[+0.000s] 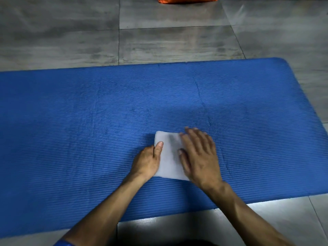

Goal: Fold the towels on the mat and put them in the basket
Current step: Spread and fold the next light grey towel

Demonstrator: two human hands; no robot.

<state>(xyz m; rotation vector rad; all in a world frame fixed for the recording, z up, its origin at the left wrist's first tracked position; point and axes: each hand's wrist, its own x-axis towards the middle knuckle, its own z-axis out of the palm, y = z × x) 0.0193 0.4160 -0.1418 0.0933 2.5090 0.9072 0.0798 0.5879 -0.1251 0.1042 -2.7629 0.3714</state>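
A small white towel, folded into a narrow rectangle, lies on the blue ribbed mat near its front middle. My left hand grips the towel's left edge, thumb on top and fingers tucked under. My right hand lies flat with straight fingers on the towel's right side and covers that part. No basket is in view.
Grey floor tiles surround the mat. An orange object sits on the floor at the top edge, cut off by the frame. The mat's right end has a rounded corner; bare mat stretches left and right of the towel.
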